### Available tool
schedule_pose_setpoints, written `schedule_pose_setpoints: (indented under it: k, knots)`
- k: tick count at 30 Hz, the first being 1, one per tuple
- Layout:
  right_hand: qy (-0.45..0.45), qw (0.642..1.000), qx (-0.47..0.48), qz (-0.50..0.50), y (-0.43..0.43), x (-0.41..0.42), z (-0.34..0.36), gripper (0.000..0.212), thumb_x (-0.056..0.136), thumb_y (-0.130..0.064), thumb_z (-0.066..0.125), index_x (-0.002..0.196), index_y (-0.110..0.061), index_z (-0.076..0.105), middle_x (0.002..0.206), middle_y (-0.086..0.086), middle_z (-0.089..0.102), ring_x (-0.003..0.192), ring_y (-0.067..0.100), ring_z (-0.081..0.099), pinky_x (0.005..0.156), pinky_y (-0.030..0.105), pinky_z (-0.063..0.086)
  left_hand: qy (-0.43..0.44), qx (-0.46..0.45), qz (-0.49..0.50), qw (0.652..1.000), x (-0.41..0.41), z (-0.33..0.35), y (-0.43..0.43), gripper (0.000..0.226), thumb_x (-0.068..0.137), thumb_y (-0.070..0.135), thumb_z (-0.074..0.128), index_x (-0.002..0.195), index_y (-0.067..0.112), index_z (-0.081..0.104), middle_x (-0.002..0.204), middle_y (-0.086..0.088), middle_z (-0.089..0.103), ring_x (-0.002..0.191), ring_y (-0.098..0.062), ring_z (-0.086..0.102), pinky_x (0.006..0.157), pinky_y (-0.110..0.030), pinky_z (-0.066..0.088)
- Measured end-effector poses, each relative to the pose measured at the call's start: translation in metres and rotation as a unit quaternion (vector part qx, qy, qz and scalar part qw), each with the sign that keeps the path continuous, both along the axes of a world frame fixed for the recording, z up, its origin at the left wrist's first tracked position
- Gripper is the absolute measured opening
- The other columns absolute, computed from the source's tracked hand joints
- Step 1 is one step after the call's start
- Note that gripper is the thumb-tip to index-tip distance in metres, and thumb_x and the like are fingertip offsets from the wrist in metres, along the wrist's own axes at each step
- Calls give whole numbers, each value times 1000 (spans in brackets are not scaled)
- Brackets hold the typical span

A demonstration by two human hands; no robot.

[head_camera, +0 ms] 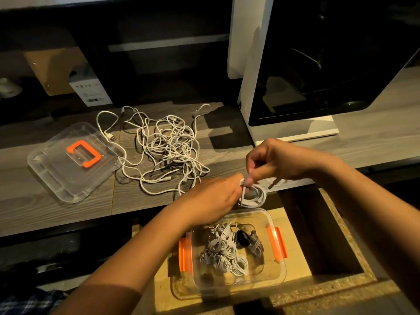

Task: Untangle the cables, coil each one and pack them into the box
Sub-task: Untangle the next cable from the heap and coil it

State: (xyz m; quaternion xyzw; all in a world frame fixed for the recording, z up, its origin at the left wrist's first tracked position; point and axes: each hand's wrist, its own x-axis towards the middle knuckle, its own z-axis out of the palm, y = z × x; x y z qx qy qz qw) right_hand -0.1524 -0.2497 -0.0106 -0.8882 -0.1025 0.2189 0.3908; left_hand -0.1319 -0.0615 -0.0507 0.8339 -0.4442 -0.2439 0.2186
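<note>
While the left hand (218, 198) grips a small white coiled cable (253, 196) above the clear box (238, 253) of packed coils, the right hand (277, 160) pinches its top, close together, beside the tangled cables (168, 146) and lid (72, 160) on a wood-grain counter (56, 214).

On the worktop (56, 212), at left: box lid (72, 162). Just right of it, one strand against its right edge: tangle of cables (168, 146), spread toward the middle. Behind the lid, further back: small carton (91, 89). At right rear of the worktop: appliance (318, 64). Before the worktop's front edge and lower down: box (276, 276) on a board (293, 223), packed coils (225, 251) inside. Above the box's far rim: coiled cable (254, 196), gripped from the left by the left hand (213, 198), pinched from behind and above by the right hand (279, 160).
</note>
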Motion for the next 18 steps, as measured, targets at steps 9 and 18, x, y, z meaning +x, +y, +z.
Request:
schedule_pose_setpoints:
  k: [9, 18]
  knots:
    - [77, 907, 339, -239, 49, -17, -43, 35, 95, -28, 45, 67, -12, 57, 57, 0, 54, 48, 8, 46, 50, 19, 34, 260, -335, 255, 869, -1, -2, 1, 23, 95, 34, 36, 93, 23, 55, 78, 2, 59, 65, -7, 57, 58, -21, 46]
    - [-48, 984, 52, -164, 70, -23, -64, 18, 95, -12, 50, 104, -16, 65, 66, -9, 54, 52, 3, 49, 53, 17, 38, 329, -339, 492, 731, 8, -33, -4, 22, 100, 17, 36, 92, 19, 56, 94, -9, 66, 79, -13, 66, 71, -28, 53]
